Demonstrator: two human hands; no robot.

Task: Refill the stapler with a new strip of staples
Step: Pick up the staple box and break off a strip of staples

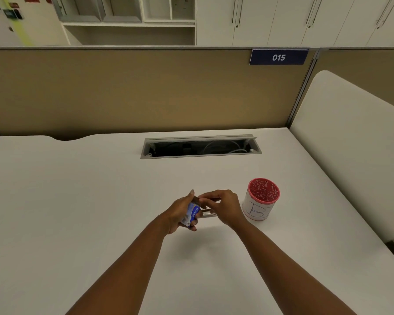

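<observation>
Left hand: the left hand (180,214) is curled about a small blue and silver stapler (192,214), fingers wrapped under it and the thumb standing up along its far side; the grasp looks firm, the hand well closed.
Stapler: it sits up off the white desk top (77,189), held in the air between the two hands, near the middle of the desk and towards its near edge. White lettering runs along its blue body. A bright metal rail (208,213) sticks out of it to the right.
Right hand: the right hand (223,206) is bent over the stapler's upper end, thumb and forefinger pinched together at a thin dark part there. I cannot tell whether a strip of staples lies between those fingertips; the spot is too small and shadowed.
Cup: a round white holder with a red patterned rim (261,199) stands upright on the desk just to the right of the right hand, apart from it, a hand-drawn letter B on its side.
Cable slot: one long grey hatch (200,146) lies open in the desk behind the hands, with cables inside.
Sign: one dark blue plate (279,57) reading 015 hangs on the tan partition.
Count: two hands, one stapler, one holder.
</observation>
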